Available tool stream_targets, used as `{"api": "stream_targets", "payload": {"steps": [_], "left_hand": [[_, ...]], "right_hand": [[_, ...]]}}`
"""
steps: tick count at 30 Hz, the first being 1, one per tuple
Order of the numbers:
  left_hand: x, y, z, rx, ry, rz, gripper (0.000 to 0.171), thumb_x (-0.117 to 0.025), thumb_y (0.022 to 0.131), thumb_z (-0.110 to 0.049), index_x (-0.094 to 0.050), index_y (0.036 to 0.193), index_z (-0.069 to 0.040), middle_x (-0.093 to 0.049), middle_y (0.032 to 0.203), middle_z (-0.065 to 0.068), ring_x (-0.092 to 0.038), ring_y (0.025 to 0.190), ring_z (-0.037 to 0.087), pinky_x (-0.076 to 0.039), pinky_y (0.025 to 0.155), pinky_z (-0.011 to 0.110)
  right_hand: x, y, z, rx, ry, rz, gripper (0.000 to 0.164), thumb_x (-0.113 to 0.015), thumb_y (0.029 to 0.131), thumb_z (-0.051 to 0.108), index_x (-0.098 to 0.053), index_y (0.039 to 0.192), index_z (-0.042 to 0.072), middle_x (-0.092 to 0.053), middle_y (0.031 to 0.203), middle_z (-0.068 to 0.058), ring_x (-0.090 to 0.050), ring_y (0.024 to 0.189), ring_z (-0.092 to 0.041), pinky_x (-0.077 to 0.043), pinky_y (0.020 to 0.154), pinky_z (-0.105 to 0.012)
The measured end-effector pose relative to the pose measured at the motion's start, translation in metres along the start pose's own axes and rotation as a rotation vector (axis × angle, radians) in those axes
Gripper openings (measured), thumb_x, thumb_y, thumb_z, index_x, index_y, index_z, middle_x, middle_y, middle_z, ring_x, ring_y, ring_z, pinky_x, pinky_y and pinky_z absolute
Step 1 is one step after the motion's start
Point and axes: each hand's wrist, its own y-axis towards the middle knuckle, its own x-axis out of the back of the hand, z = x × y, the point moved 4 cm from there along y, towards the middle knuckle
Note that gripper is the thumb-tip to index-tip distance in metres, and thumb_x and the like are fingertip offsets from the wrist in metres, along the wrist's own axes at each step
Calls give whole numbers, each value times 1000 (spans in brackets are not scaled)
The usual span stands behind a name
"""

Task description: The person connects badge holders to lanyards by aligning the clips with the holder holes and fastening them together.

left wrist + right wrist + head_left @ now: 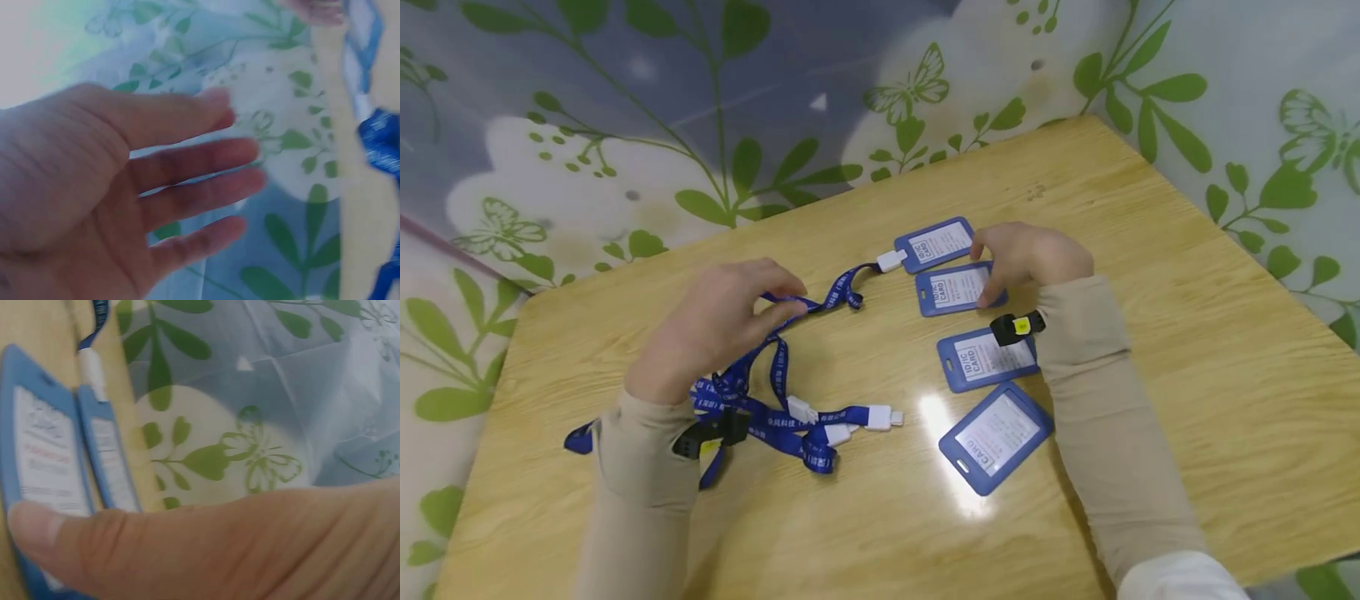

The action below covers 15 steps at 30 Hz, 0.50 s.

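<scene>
My right hand [1033, 254] grips the right end of a blue ID badge holder [951, 289] between thumb and fingers; its thumb [37, 531] lies across the holder's face in the right wrist view. Just behind it lies another badge holder [940, 243], joined to a blue lanyard by a white clip [891, 261]. My left hand [722, 312] hovers over the lanyards, fingertips beside the blue strap [831, 298]. In the left wrist view, the left hand's fingers [200, 194] are loosely extended and nothing shows between them.
Two more badge holders, one straighter [970, 364] and one turned askew [996, 437], lie nearer on the wooden table [1187, 375]. Tangled blue lanyards [775, 437] with white clips [880, 417] lie at the left. A leaf-patterned wall covering [805, 83] borders the table's back.
</scene>
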Motion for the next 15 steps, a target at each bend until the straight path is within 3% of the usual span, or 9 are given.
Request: {"api": "stream_targets", "payload": {"steps": [3, 8, 12, 15], "left_hand": [[-24, -15, -5, -20, -3, 175, 17, -73, 93, -12, -73, 110, -8, -72, 109, 6, -69, 101, 24, -56, 88, 43], [-67, -31, 5, 53, 11, 431, 24, -80, 87, -12, -70, 109, -14, -66, 109, -1, -63, 101, 20, -54, 87, 40], [-89, -34, 17, 54, -20, 491, 19, -81, 86, -15, -68, 101, -17, -64, 102, -3, -58, 93, 17, -53, 82, 37], [-89, -33, 24, 67, -68, 445, 12, -74, 93, -14, -66, 101, -16, -66, 100, -1, -59, 90, 17, -53, 80, 38]], "right_hand": [[-4, 4, -2, -32, -9, 1, 70, -85, 82, 17, -48, 140, 8, -45, 146, -21, -45, 124, -35, -39, 107, -58], [-7, 8, -4, -44, -38, -28, 68, -86, 80, 14, -49, 137, 11, -43, 140, -20, -46, 117, -35, -43, 100, -56], [-8, 10, -6, -27, -29, -28, 70, -86, 79, 13, -49, 138, 11, -42, 141, -21, -46, 118, -36, -43, 102, -57], [-10, 11, -7, -6, -21, -29, 70, -87, 78, 12, -50, 138, 11, -42, 141, -21, -46, 119, -36, -43, 103, -57]]}}
